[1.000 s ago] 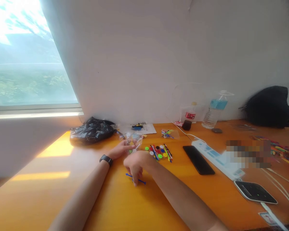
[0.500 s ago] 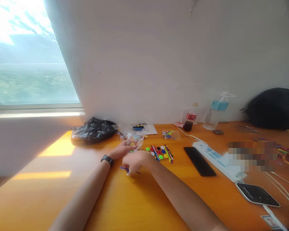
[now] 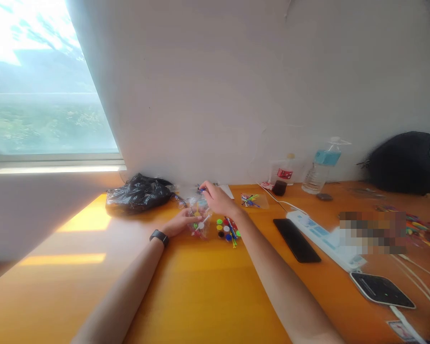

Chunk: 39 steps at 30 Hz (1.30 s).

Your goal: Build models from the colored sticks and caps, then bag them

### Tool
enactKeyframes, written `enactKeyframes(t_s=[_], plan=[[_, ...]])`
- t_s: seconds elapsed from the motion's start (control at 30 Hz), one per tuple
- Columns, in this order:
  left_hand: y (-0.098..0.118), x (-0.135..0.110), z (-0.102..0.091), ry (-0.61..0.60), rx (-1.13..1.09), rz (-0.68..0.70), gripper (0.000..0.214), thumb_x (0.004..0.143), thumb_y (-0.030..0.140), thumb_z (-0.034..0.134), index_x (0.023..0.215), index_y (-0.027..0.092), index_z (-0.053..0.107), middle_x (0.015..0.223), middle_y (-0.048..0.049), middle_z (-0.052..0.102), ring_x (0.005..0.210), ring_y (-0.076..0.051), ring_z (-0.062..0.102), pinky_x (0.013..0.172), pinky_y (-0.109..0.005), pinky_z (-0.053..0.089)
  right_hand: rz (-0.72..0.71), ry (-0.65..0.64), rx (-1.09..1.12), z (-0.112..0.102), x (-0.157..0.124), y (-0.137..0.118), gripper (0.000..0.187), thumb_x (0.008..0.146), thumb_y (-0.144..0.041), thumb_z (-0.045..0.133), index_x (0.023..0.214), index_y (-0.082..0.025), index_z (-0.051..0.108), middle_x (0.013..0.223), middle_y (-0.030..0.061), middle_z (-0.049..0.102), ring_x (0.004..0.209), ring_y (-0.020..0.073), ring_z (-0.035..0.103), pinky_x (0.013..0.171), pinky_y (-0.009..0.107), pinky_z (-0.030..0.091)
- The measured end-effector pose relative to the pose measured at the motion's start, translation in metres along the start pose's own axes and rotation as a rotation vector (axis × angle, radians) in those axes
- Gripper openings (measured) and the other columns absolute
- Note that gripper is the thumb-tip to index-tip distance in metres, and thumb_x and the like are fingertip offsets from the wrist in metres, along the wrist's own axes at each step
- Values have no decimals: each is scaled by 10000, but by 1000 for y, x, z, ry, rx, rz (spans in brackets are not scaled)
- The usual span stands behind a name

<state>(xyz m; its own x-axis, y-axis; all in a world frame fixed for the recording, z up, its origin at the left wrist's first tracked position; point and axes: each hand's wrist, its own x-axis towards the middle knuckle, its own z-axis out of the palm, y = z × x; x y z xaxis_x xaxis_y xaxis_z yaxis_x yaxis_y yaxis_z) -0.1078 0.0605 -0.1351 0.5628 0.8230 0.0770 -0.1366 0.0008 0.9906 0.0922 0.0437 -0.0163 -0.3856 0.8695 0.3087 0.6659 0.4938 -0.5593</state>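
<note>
My left hand [image 3: 182, 222], with a dark watch on its wrist, is closed on a clear plastic bag [image 3: 202, 229]. Small coloured plastic pieces show inside the bag. Beyond it, my right hand [image 3: 217, 198] reaches over the sheet of paper [image 3: 226, 190], its fingers pinched on a small blue piece [image 3: 202, 190]. The exact kind of that piece is too small to make out. Just right of the bag lie round coloured caps [image 3: 220, 228] and thin coloured sticks [image 3: 232, 228], partly covered by my right forearm.
A black plastic bag [image 3: 139, 193] lies at the back left. A small bag of sticks [image 3: 251, 200] is behind my right forearm. To the right are a phone [image 3: 296, 240], a white power strip [image 3: 318, 234], two bottles, cables and a black backpack [image 3: 401, 162].
My right hand has moved from the near side of the clear bag, where blue sticks showed beneath it, up and away to the back. Those sticks no longer show there. My left hand stays.
</note>
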Motion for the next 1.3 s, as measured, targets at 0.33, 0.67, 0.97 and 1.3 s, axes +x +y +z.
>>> enactKeyframes(t_s=[0.33,0.67,0.97,1.3], plan=[[2,0,-1,-27,40,-24,573,797,462,852,1223,126,667,879,-86,727,652,-158,661,607,-261,496,125,-82,-214,-1,1,25,324,1002,-155,452,1226,-240,671,1220,59,726,1051,229,662,808,280,444],[-1,2,-3,-43,78,-16,570,787,446,865,1216,123,676,908,-92,740,661,-150,677,618,-244,514,131,-48,-291,-2,-1,15,282,1014,-162,450,1178,-240,665,1140,67,744,1006,236,674,743,288,405],[3,2,-1,-83,113,26,504,793,446,858,1139,124,685,894,-85,737,655,-134,655,608,-220,485,144,-57,-271,-2,0,12,283,1014,-171,441,1186,-234,657,1129,74,742,989,241,680,734,291,401],[2,0,-3,-94,79,-1,582,763,459,881,1201,129,687,890,-85,738,653,-143,667,601,-227,496,143,-57,-139,0,3,19,319,996,-166,425,1220,-220,647,1083,70,746,941,212,673,732,272,420]])
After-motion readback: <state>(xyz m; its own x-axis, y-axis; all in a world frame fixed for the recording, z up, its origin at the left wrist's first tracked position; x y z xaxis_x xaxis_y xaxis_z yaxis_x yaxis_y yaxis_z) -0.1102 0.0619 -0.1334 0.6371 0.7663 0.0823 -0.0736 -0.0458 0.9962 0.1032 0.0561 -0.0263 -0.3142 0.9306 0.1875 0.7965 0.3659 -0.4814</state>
